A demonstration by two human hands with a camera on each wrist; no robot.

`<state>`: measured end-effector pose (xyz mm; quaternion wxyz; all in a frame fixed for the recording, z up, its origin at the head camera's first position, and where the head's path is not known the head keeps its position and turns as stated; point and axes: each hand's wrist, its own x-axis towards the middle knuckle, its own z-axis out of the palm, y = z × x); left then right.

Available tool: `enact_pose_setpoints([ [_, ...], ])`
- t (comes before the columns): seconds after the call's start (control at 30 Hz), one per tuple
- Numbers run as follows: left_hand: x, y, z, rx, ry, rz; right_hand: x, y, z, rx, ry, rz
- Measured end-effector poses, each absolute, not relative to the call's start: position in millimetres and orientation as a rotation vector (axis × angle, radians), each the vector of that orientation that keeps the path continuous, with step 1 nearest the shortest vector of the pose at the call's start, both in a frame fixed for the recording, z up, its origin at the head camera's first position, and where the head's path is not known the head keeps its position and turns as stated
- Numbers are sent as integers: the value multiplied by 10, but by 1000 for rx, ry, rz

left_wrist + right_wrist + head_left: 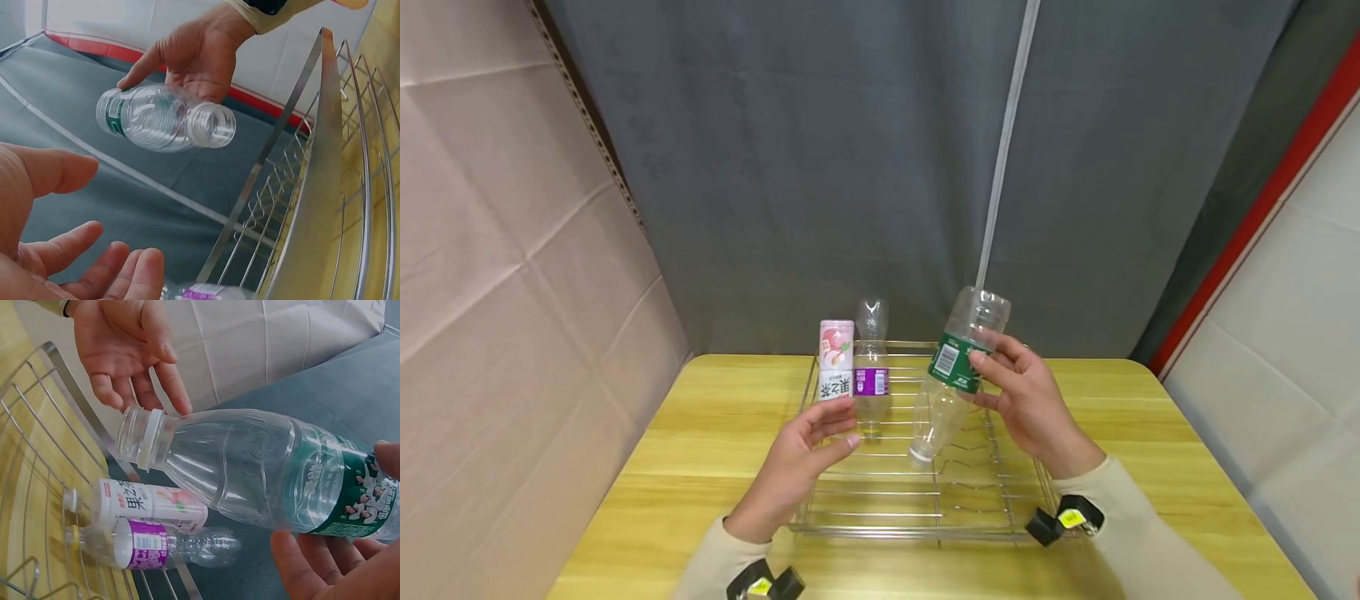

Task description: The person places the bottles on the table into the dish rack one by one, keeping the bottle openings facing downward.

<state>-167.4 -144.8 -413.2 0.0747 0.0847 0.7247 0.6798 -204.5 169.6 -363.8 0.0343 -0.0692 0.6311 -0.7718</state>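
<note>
A yellow wood-grain desk point(700, 433) stands against a grey curtain point(820, 167), with a pale padded wall point(497, 267) to the left and a red strip point(1247, 225) at the right. A wire rack point(925, 500) rests on the desk, reaching from its far edge towards the near edge, about midway between the left and right edges.

Green bottle point(955, 375): clear plastic with a green label, uncapped, held in the air above the right half of the rack. It is tilted, its base up and away and its open mouth pointing down towards the rack's wires, which it does not touch.

Right hand point(1030, 400): fingers and thumb are curled round the green bottle at its label, as the right wrist view confirms.

Left hand point(801, 454): palm up, fingers relaxed and spread apart, holding nothing. It hovers over the left half of the rack, just left of the bottle's mouth and apart from it.

Pink bottle point(836, 360): stands inverted at the far left corner of the rack, neck down among the wires.

Purple bottle point(871, 367): clear with a purple label, also inverted, just right of the pink bottle and seemingly touching it, as the right wrist view shows.

Cream sleeves point(1142, 533) cover both forearms, each carrying a black wrist mount point(1067, 518).
</note>
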Motion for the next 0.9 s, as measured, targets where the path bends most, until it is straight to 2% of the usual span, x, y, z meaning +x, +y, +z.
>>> enact_pose_setpoints([
  [0.43, -1834, -1853, -4291, 21, 2275, 2045, -2359, 1588, -3556, -172, 2053, -2272],
  [0.9, -1941, -2106, -4460, -245, 2306, 2126, -2858, 1398, -3822, -65, 2145, -2125],
])
